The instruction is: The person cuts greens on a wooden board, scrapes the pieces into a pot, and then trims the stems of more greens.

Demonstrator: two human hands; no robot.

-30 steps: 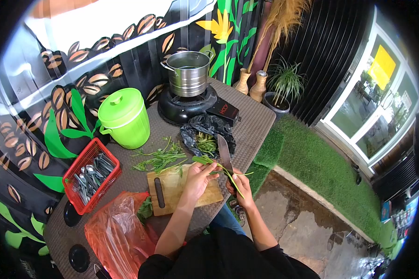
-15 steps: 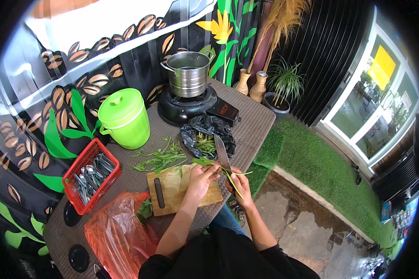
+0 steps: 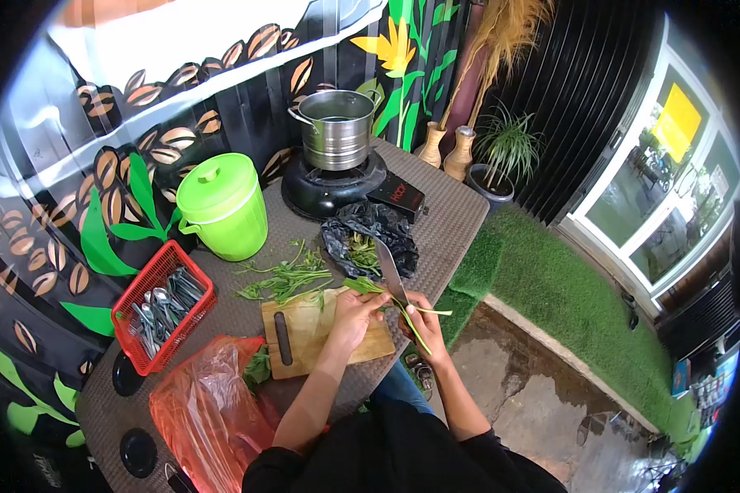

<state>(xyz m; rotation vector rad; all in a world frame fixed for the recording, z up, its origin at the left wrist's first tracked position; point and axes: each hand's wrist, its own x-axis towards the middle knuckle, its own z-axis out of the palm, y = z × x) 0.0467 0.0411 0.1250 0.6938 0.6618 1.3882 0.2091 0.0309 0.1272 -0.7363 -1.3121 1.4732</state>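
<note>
My left hand (image 3: 356,316) is closed on the leafy end of a green stem (image 3: 417,330) above the right part of the wooden cutting board (image 3: 304,337). In my right hand (image 3: 427,320) is a knife (image 3: 393,275), its blade pointing up and away from me, against the stems. Stem ends stick out past my right fingers. Leafy greens (image 3: 292,275) lie on the table behind the board. A black plastic bag (image 3: 393,232) with cut greens inside stands open beyond my hands.
A steel pot (image 3: 337,135) sits on a black stove (image 3: 321,193) at the back. Left are a lidded green bucket (image 3: 226,214), a red basket (image 3: 144,361) of cutlery and an orange plastic bag (image 3: 210,411). The table's edge (image 3: 456,263) runs along the right.
The light stem end right of my right hand has shifted slightly outward. Both hands keep nearly the same place and hold; the whole view has shifted a little.
</note>
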